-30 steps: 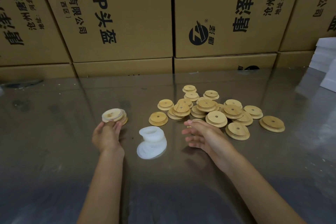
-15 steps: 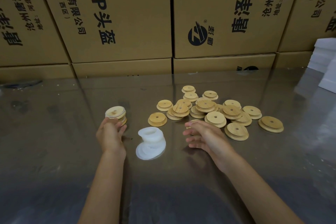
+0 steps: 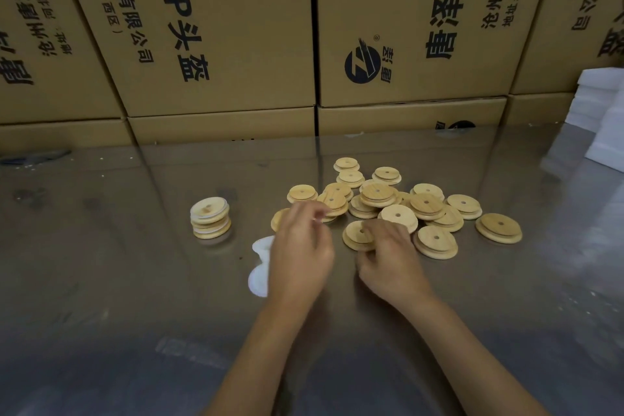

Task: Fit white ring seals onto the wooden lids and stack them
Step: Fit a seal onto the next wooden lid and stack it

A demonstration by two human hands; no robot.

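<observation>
Reaching into the loose lids (image 3: 435, 241), our right hand (image 3: 388, 257) curls on one lid (image 3: 358, 236) — our left hand (image 3: 300, 246) pinches something white, likely a seal, above the seals (image 3: 258, 275). Finished stack (image 3: 210, 218) stands apart, left.

Both bare forearms come in from the bottom edge and converge toward centre, backs of the hands up. Left hand (image 3: 300, 253): fingers curled forward, tips bunched near the thumb; blurred, so can't tell if they pinch anything. Right hand (image 3: 388, 257): just beside the left, apart from it, fingers curled down and under, fingertips (image 3: 366, 231) at a wooden lid (image 3: 354, 240); grip itself unclear. Wrists roughly straight, low over the tabletop (image 3: 118, 280).
</observation>
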